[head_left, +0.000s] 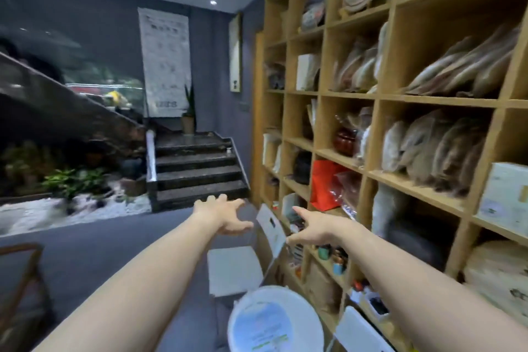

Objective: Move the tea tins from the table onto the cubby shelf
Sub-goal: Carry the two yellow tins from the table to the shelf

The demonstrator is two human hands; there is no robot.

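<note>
a round white container (275, 320) is seen nearest, low in the frame. both arms are stretched forward; the left hand (225, 216) and right hand (313, 227) are spread wide, holding nothing. small tins (333, 258) are seen in a low compartment of the cubby shelf (380, 97), just beyond the right hand.

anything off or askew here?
Cardboard box on the floor by the cubby shelf stands with its flaps open. Both hands, left hand and right hand, are spread and hold nothing. The frame is blurred; no tea tin is identifiable.
</note>
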